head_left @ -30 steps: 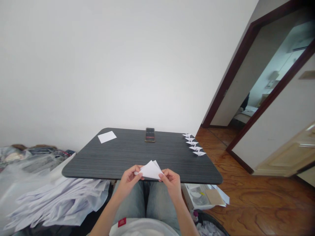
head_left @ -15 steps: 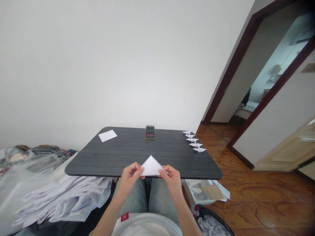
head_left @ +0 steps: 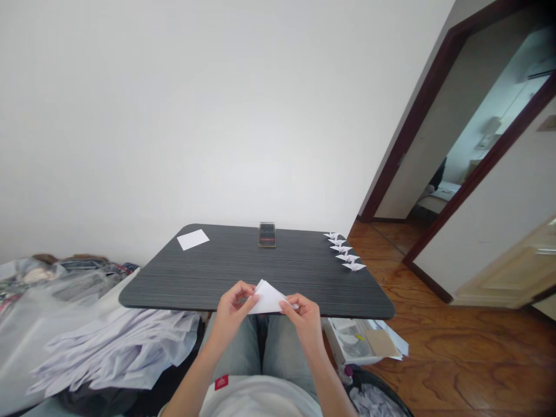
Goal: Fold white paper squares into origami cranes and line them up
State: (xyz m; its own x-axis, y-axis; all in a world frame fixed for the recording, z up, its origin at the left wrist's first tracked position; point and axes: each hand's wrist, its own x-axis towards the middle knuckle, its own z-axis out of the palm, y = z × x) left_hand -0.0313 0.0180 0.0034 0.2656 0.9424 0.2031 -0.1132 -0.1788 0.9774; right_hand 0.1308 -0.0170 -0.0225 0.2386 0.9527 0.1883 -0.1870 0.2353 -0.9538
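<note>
A white paper folded into a triangle (head_left: 268, 298) is held over the near edge of the dark table (head_left: 208, 278). My left hand (head_left: 232, 310) pinches its left corner with thumb and fingers closed. My right hand (head_left: 303, 315) pinches its right corner the same way. The paper's point tilts up and away from me. My knees in light jeans show below the hands.
A white sheet (head_left: 193, 239) lies at the table's far left, a phone (head_left: 266, 234) stands at the far middle, and several white folded paper cranes (head_left: 345, 252) line the right edge. Crumpled paper (head_left: 117, 347) piles at my left; a box (head_left: 365, 341) sits on the wooden floor.
The folded triangle has tilted to the left and sunk a little between my hands; both hands keep their pinch and have shifted only slightly.
</note>
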